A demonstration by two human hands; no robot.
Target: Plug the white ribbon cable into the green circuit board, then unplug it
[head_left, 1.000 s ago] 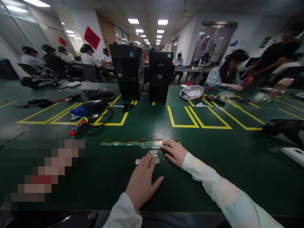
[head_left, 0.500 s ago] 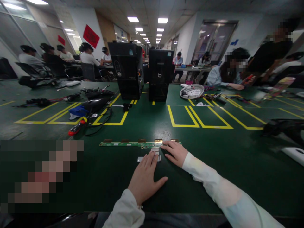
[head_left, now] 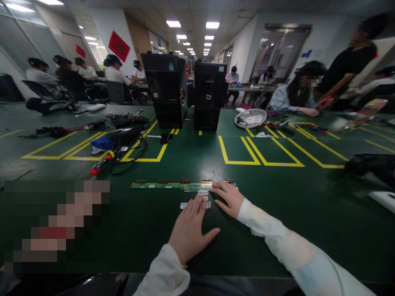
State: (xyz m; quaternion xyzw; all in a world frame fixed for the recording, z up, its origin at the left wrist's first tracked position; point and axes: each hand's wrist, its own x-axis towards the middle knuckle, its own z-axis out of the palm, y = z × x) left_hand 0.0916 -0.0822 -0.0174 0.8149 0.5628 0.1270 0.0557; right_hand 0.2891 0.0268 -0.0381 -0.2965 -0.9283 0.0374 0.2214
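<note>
A long, narrow green circuit board [head_left: 166, 186] lies flat across the green table in front of me, with brownish and gold tabs along its far edge. From its near side a white flat ribbon cable [head_left: 185, 205] runs toward me. My left hand [head_left: 189, 226] rests on this cable, fingertips lying over it and thumb stretched out to the right. On the board's right end lie the fingers of my right hand [head_left: 227, 199], spread and flat, covering part of that end. Neither hand is closed around anything.
Two black computer towers [head_left: 163, 92] stand beyond the board. To the left lie a red-and-black screwdriver [head_left: 101, 164], a blue cloth-like item [head_left: 103, 144] and black cables [head_left: 128, 158]. A white basket [head_left: 250, 118] sits at the back right. Yellow tape marks the table; people sit around it.
Both hands stay in place on the board and cable. The whole view has shifted very slightly. At the far right, the standing person's arm has moved.
</note>
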